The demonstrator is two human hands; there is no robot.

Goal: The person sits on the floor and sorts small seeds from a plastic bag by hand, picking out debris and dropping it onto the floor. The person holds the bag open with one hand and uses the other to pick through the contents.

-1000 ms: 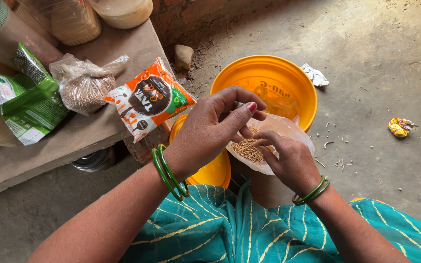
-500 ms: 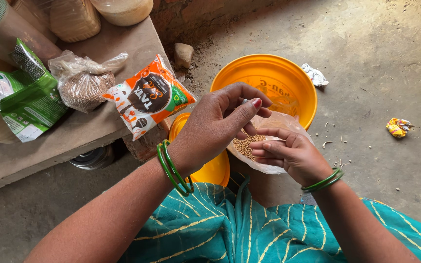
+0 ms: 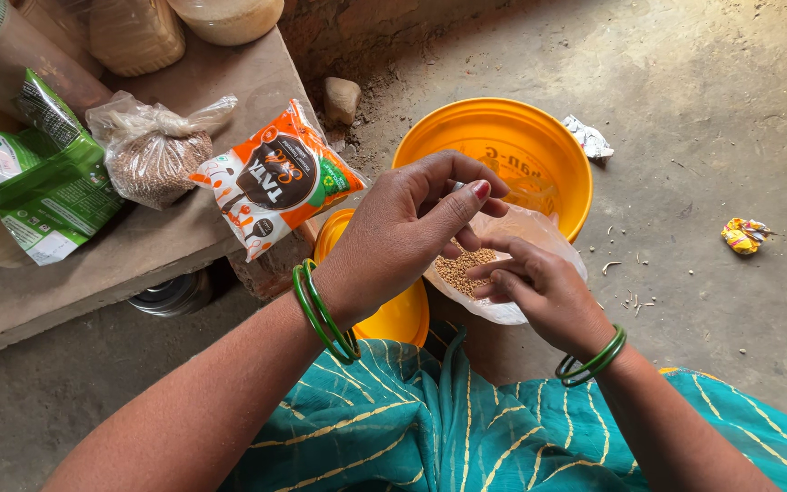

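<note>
Clear thin plastic, a small bag (image 3: 512, 273) of yellowish seeds, sits between both hands, right over the orange tub (image 3: 521, 146) on the floor. The left hand (image 3: 403, 237) has its grip closed on the bag's mouth, thumb and fingertips pinching the upper edge from above. The right hand (image 3: 544, 292) cups the bag from below and beside, fingers curled around its belly, so that grip is closed on the same bag. Green bangles ring both wrists.

To handle this well, I judge the lower hand should keep bearing the weight while the pinch above works the film only; a hard tug at the top could split so flimsy a bag and scatter seeds. Keeping the opening level and above the tub means any spill lands inside it. A smaller orange bowl (image 3: 393, 314) lies just beneath the left wrist.

Away to the left of the grip, on the low table (image 3: 138, 264), lie an orange printed packet (image 3: 275, 178), a knotted bag of brown grain (image 3: 152, 155) and a green packet (image 3: 38, 182), all well apart from the hands.
</note>
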